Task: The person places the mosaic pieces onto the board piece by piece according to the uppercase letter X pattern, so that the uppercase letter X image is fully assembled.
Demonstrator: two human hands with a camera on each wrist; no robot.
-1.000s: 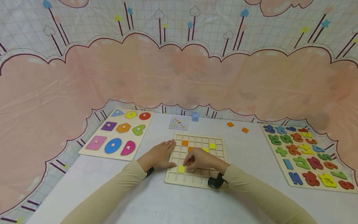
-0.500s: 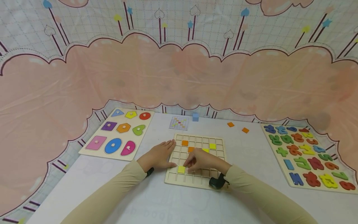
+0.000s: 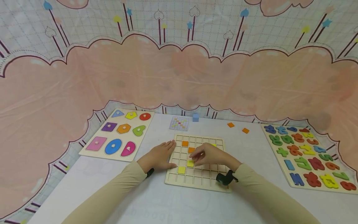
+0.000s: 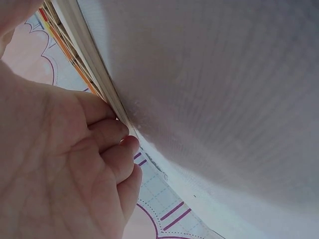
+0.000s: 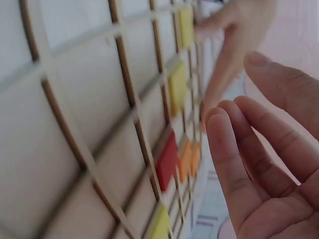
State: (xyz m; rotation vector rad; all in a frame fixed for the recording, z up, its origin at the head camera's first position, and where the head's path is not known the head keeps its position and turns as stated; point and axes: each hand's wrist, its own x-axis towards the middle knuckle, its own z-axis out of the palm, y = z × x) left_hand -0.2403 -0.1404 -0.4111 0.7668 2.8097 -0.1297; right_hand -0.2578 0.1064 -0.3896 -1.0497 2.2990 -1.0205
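Observation:
A wooden grid board (image 3: 181,179) lies on the table. My left hand (image 3: 159,158) rests at its left edge, fingers extended in the head view; the left wrist view shows fingertips against the board's side. Just above the grid is my right hand (image 3: 208,154), thumb apart from its loosely bent fingers, with nothing held. Beside those fingertips a yellow tile (image 3: 190,163) sits in a cell, diagonal to another yellow tile (image 3: 181,170). Two orange tiles (image 3: 185,143) occupy upper-left cells. A red tile (image 5: 167,162) shows in the right wrist view; my right hand hides it in the head view.
Behind the board lie a pattern card (image 3: 179,123), a blue cube (image 3: 195,117) and two loose orange tiles (image 3: 245,130). A knobbed shape puzzle (image 3: 134,121) is at the left, a number puzzle (image 3: 282,146) at the right. A patterned cloth (image 3: 173,77) hangs behind.
My right hand has lifted and shifted up and right from the lower-left cells, uncovering the yellow tile there. The left hand has stayed in place.

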